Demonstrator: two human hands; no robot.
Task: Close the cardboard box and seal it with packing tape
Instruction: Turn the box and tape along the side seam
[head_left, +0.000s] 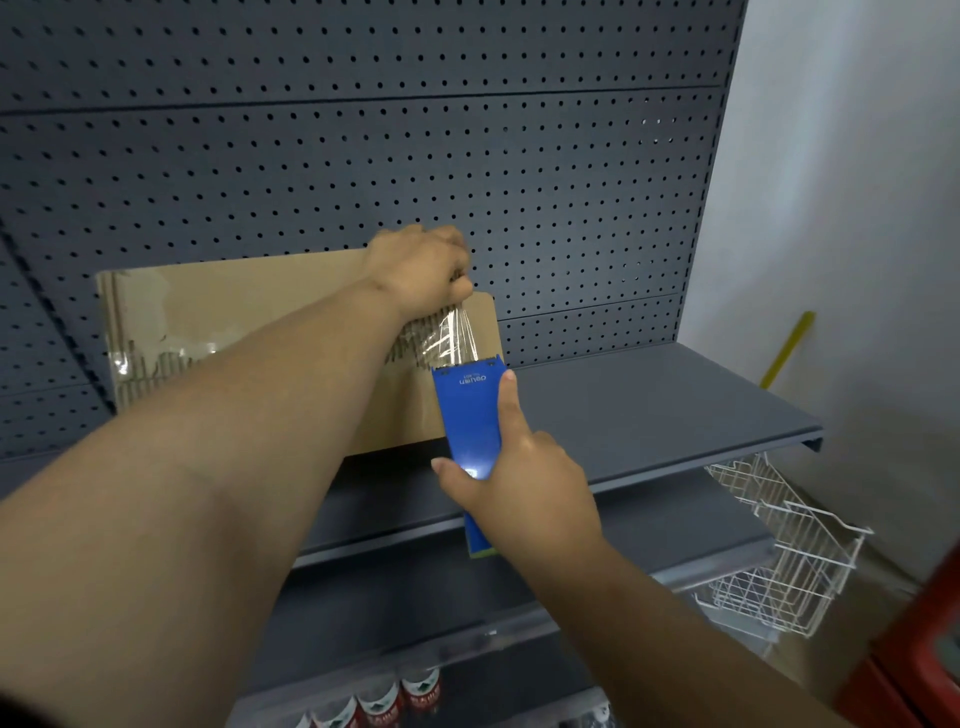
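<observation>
head | left hand (418, 270) pinches tape (447, 338) | right hand (511, 478) grips dispenser (470, 415)

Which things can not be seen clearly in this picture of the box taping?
- Cardboard box, head view: the left forearm covers its middle, so the seam is hidden.
- Tape roll inside the blue dispenser: hidden by its casing and the right hand.
- Left hand fingertips: curled under, pinching the clear tape.
- Bottles: cut off by the bottom edge.

1. Both forearms are bare up to the frame edge; no sleeve shows on either.
2. The left hand (418, 270) wears no glove, ring or watch.
3. The right hand (511, 475) is likewise ungloved, its wrist plain, fingernails short and unpainted.
</observation>
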